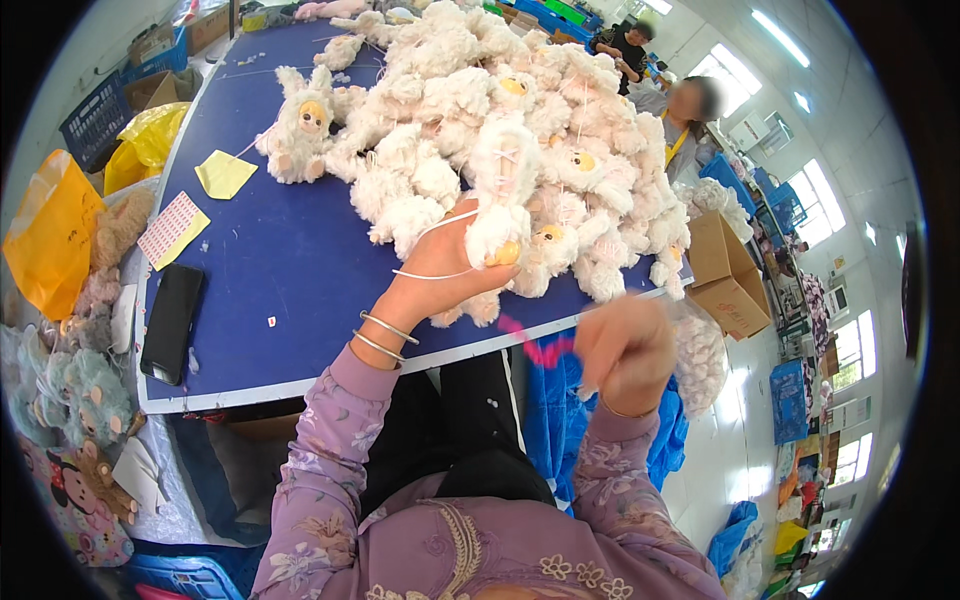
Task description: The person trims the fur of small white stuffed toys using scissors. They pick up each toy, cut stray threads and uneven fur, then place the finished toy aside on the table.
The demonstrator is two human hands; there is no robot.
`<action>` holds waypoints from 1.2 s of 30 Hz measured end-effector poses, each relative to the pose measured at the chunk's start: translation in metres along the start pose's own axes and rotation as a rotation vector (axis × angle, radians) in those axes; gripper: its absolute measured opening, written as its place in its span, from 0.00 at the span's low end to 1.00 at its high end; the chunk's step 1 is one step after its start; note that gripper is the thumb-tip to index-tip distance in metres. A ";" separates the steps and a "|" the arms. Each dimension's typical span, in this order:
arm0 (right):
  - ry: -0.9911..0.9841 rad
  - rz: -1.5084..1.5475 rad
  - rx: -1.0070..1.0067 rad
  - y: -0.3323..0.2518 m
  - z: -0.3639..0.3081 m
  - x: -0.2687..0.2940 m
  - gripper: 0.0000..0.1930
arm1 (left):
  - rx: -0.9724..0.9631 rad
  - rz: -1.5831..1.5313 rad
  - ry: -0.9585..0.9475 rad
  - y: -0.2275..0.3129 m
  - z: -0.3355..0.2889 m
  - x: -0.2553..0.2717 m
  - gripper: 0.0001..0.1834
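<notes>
My left hand (440, 262) is closed round a cream plush toy (500, 175), tipped so that its yellow face points down toward me. A lacing of thin cord shows on the toy's pale pink back part. White cord (425, 275) loops over the fingers and wrist of that hand. Off the table's front edge, my right hand (628, 350) is blurred by motion with its fingers curled. From its fingertips sticks a bright pink, curved thing (547, 352), too smeared to name. Many similar plush toys (430, 90) are heaped just beyond my left hand.
On the blue table (260, 290) lie a black phone (172, 322), a sticker sheet (174, 230) and a yellow paper (226, 175). An open cardboard box (728, 270) stands right of the table. Bags and plush toys crowd the left side. Two people sit at the far right.
</notes>
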State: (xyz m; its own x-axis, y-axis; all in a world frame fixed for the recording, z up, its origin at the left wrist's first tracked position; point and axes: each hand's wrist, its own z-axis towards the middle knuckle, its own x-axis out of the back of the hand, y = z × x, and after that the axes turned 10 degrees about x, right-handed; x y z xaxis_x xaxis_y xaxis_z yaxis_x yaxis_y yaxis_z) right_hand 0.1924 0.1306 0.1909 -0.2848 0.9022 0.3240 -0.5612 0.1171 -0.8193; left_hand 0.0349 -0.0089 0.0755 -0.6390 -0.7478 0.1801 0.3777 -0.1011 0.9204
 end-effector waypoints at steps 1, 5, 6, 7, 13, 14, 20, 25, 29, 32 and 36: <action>-0.330 -0.005 -0.045 -0.010 0.006 0.002 0.10 | -0.004 -0.004 -0.010 -0.002 0.000 0.000 0.32; 0.717 -0.473 -0.553 0.015 -0.029 0.000 0.05 | 0.075 -0.325 -0.112 0.001 0.001 -0.004 0.33; 0.699 -0.532 -0.544 0.034 -0.040 0.003 0.09 | 0.060 -0.377 -0.118 -0.001 0.003 -0.008 0.32; 0.677 -0.586 -0.534 0.048 -0.046 0.001 0.15 | 0.049 -0.425 -0.118 -0.005 0.005 -0.012 0.30; 0.703 -0.211 -0.430 0.094 -0.044 -0.052 0.37 | 0.200 -0.606 -0.208 -0.014 0.001 -0.023 0.28; 0.709 -0.207 -0.424 0.097 -0.047 -0.054 0.36 | 0.202 -0.587 -0.219 -0.015 0.000 -0.025 0.29; 0.922 0.180 -0.445 0.103 -0.099 -0.047 0.21 | 0.081 -0.494 -0.339 -0.040 -0.001 -0.046 0.47; 1.429 0.270 0.128 0.066 -0.209 0.038 0.22 | 0.184 -0.467 -0.253 -0.037 0.017 -0.022 0.36; 1.422 0.248 0.035 0.037 -0.190 0.035 0.19 | 0.157 -0.206 -0.142 -0.044 0.030 -0.036 0.22; 1.310 -0.141 -0.468 0.086 -0.165 0.018 0.12 | 0.113 0.031 -0.157 -0.039 0.038 -0.053 0.17; 1.210 -0.177 -0.600 0.143 -0.132 0.025 0.27 | 0.043 0.218 -0.160 -0.069 0.038 -0.062 0.21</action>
State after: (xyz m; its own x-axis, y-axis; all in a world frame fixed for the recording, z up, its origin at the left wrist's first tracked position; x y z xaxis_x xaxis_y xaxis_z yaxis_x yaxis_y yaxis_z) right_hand 0.2074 0.2248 0.0195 0.7825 0.6167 0.0859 -0.0090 0.1491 -0.9888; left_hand 0.0233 0.0694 0.0144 -0.6445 -0.6353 0.4253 0.4917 0.0816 0.8669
